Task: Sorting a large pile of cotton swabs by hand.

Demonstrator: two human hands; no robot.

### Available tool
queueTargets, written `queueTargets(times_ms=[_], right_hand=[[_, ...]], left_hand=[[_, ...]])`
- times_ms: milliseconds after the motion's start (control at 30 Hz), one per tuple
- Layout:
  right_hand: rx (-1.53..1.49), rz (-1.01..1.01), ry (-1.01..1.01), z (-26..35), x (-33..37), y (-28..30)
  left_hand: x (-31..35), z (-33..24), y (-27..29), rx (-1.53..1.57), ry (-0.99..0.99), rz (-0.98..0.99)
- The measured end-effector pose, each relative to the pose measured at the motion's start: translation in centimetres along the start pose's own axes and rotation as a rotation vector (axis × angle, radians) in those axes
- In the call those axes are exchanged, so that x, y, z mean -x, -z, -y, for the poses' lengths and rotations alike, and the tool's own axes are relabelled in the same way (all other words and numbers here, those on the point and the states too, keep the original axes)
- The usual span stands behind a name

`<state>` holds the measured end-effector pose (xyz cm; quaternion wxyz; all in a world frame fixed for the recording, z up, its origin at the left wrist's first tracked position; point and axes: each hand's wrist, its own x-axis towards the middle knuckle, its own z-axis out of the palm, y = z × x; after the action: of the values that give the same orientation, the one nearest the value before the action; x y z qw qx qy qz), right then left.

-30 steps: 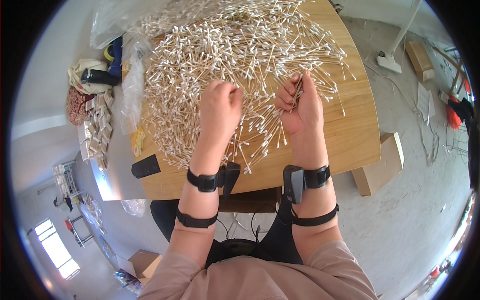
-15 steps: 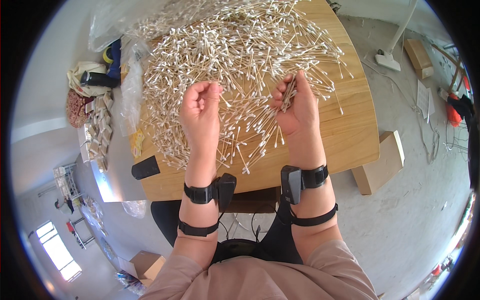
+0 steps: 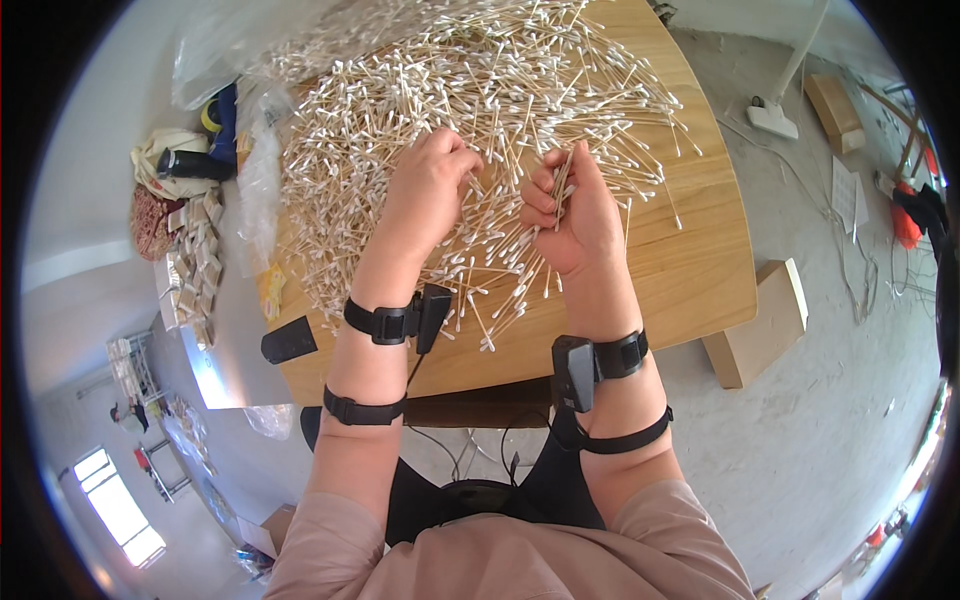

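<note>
A wide heap of wooden-stick cotton swabs [image 3: 480, 90] with white tips lies loose across the wooden table [image 3: 690, 270]. My right hand [image 3: 585, 222] is closed round a small bundle of cotton swabs [image 3: 562, 188], with the thumb pointing up along the sticks. To its left, my left hand [image 3: 422, 195] reaches over the heap, palm down. Its thumb and fingers come together in a pinch at the swabs. Whatever lies between those fingertips is too small to make out.
Clear plastic bags [image 3: 262, 190] lie along the heap's left and far sides. A black flat object [image 3: 289, 340] rests at the table's near left corner. Further left are small bundled packs [image 3: 198, 260] and a black bottle [image 3: 195, 164]. A cardboard box [image 3: 765, 325] stands on the floor at right.
My left hand has moved away from me and slightly right, turning palm down onto the swabs. My right hand, still round its bundle, has shifted a little left.
</note>
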<state>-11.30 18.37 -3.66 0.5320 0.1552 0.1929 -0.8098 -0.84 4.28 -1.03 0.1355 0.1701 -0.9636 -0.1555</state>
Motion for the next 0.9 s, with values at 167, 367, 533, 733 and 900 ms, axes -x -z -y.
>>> queueTargets(times_ms=[167, 367, 533, 733, 900], right_hand=[[-0.06, 0.033, 0.019, 0.5, 0.1, 0.3], [-0.068, 0.059, 0.03, 0.4, 0.0, 0.6], [-0.063, 0.049, 0.039, 0.6, 0.0, 0.6], [-0.053, 0.062, 0.036, 0.2, -0.2, 0.7], [-0.013, -0.106, 0.037, -0.9, 0.0, -0.7]], left_hand=[[-0.3, 0.3, 0.1, -0.086, -0.107, 0.101], [-0.8, 1.4, 0.7, -0.127, -0.159, 0.205], [-0.7, 0.9, 1.2, 0.082, -0.052, 0.039], [0.7, -0.1, 1.8, 0.682, 0.52, -0.043], [0.9, -3.8, 2.9, 1.086, 0.584, 0.049]])
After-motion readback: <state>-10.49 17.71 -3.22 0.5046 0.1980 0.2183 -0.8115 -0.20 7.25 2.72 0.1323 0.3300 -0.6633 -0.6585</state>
